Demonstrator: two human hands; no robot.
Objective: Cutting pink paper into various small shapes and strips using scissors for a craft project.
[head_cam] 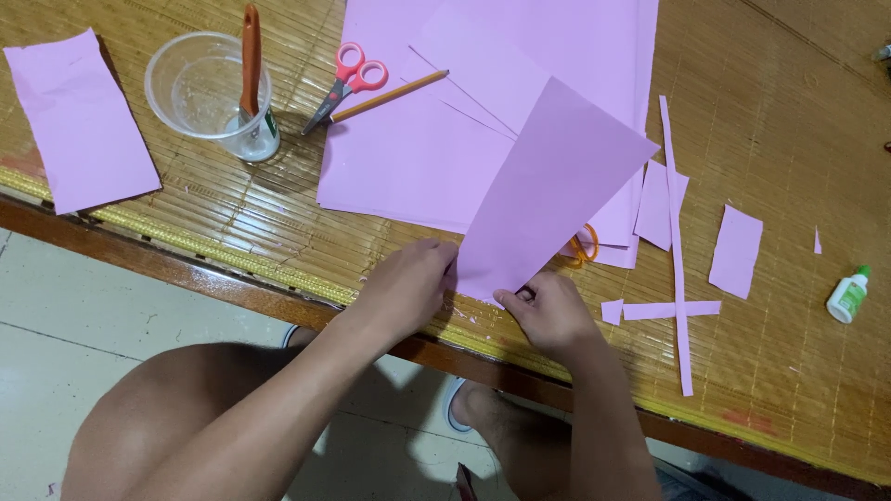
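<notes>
Both hands hold one pink paper sheet [548, 186] by its near edge, close to the front edge of the bamboo-mat table [232, 223]. My left hand [408, 283] pinches the sheet's lower left corner. My right hand [548, 311] grips the lower edge, thumb on top. The sheet tilts up and away, over a stack of larger pink sheets [408, 158]. Orange scissor handles [585, 246] peek out from under the held sheet.
Pink-handled scissors [343, 83] and a pencil [390, 96] lie on the stack. A clear plastic cup [200, 83] with a brush and small bottle stands at left, beside a pink piece [79, 121]. Pink strips [676, 232] and scraps lie right, plus a glue bottle [849, 295].
</notes>
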